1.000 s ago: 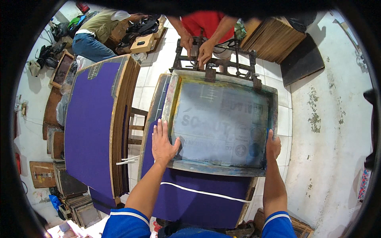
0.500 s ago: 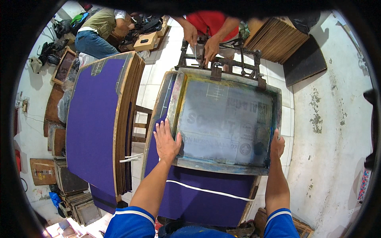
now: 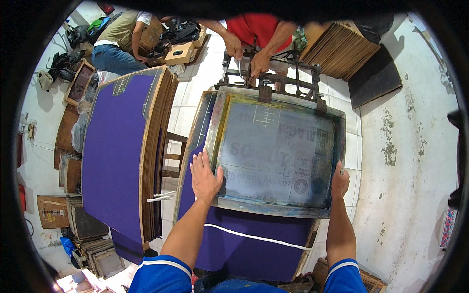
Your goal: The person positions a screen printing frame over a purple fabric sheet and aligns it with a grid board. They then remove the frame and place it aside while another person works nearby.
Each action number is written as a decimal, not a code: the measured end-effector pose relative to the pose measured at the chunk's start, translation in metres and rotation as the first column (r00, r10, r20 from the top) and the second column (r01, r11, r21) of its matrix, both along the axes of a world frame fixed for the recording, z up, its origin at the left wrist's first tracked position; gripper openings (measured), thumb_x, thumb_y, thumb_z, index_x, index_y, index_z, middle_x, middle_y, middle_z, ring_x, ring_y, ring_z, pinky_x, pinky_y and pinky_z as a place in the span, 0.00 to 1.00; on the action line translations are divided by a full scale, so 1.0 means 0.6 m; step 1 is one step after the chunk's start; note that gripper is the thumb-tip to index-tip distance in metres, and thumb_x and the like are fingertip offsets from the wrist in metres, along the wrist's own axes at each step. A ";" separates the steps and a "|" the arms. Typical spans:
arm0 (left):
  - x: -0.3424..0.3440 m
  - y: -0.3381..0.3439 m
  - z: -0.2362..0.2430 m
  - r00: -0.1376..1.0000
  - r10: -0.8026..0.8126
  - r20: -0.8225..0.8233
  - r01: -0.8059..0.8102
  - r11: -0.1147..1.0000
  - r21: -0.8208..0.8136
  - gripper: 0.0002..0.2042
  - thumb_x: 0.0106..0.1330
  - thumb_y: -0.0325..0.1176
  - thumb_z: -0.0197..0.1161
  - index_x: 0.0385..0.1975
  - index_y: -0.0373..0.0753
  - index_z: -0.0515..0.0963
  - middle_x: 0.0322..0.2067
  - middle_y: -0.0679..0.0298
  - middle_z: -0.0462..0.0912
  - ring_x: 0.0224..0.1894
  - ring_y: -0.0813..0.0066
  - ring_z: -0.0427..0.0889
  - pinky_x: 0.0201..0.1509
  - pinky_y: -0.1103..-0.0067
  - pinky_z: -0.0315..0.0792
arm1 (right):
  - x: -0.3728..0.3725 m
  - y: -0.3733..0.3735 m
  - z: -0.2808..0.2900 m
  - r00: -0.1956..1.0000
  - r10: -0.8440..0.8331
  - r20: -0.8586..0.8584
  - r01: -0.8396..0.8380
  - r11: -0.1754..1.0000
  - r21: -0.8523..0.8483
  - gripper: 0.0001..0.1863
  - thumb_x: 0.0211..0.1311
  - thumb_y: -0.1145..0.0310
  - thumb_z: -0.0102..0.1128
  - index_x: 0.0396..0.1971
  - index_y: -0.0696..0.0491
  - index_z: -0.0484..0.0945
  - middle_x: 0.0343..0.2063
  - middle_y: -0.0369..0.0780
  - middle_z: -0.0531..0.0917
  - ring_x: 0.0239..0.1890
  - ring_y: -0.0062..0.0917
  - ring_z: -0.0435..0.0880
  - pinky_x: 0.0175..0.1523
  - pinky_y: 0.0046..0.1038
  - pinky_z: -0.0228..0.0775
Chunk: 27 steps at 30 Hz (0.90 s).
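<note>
A wooden-framed printing screen (image 3: 278, 141) with a grey mesh lies over a board covered in purple cloth (image 3: 254, 249). Faint lettering and a round emblem show on the mesh. My left hand (image 3: 205, 177) rests flat on the frame's left side, fingers stretched out and thumb apart. At the frame's right edge, my right hand (image 3: 340, 181) is closed round the wood, its fingers partly hidden. A metal hinge clamp (image 3: 293, 83) joins the frame's far side. Across from me, a person in red has both hands (image 3: 259, 62) at this clamp, one on a thin metal tool.
A thick stack of boards topped with purple cloth (image 3: 115, 156) stands to the left. A white strap (image 3: 256, 236) crosses the near cloth. More boards (image 3: 337, 46) lean at the far right, beside the white wall (image 3: 398, 195). Another person (image 3: 117, 44) crouches at the far left.
The screen's near edge has shifted very slightly toward me, my hands staying on it. The far person's hands have moved a little at the clamp. The crouching person has lowered an arm.
</note>
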<state>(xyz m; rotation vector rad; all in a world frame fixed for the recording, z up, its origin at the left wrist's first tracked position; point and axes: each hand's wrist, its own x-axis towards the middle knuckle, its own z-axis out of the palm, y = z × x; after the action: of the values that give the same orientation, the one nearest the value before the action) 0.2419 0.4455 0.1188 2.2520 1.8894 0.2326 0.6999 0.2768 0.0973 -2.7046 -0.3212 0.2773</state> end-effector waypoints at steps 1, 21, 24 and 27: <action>0.000 0.000 0.000 1.000 0.000 0.000 0.000 1.000 -0.001 0.42 0.69 0.45 0.63 0.79 0.37 0.53 0.72 0.45 0.64 0.79 0.47 0.57 0.83 0.56 0.51 | 0.000 0.000 -0.001 1.000 0.000 0.000 0.000 1.000 0.000 0.44 0.69 0.27 0.46 0.38 0.60 0.85 0.40 0.57 0.88 0.46 0.54 0.86 0.54 0.51 0.73; 0.003 -0.001 0.004 1.000 0.002 -0.032 -0.002 1.000 0.004 0.43 0.67 0.47 0.65 0.79 0.38 0.52 0.72 0.46 0.64 0.78 0.48 0.58 0.83 0.57 0.51 | 0.004 -0.003 -0.001 1.000 0.016 -0.026 -0.016 1.000 -0.026 0.45 0.70 0.26 0.44 0.43 0.59 0.86 0.43 0.55 0.88 0.49 0.54 0.87 0.55 0.50 0.74; 0.004 -0.001 0.004 1.000 0.009 -0.022 -0.009 1.000 -0.001 0.44 0.67 0.44 0.66 0.79 0.38 0.51 0.72 0.46 0.64 0.78 0.48 0.58 0.83 0.58 0.52 | 0.002 -0.004 0.001 0.999 0.017 -0.030 -0.017 1.000 -0.011 0.45 0.70 0.26 0.45 0.41 0.59 0.85 0.42 0.55 0.89 0.48 0.54 0.87 0.54 0.51 0.74; 0.004 -0.002 0.005 1.000 0.007 -0.019 -0.007 1.000 -0.001 0.44 0.67 0.44 0.66 0.79 0.38 0.51 0.72 0.46 0.64 0.78 0.47 0.59 0.83 0.58 0.52 | 0.001 -0.003 0.005 0.999 0.017 -0.034 -0.017 1.000 -0.013 0.45 0.70 0.25 0.45 0.40 0.59 0.85 0.41 0.54 0.89 0.47 0.54 0.87 0.53 0.51 0.74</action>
<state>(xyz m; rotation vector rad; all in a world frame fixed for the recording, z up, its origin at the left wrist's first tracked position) 0.2442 0.4445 0.1219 2.2550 1.9071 0.2126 0.7004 0.2747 0.1002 -2.7081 -0.3333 0.3315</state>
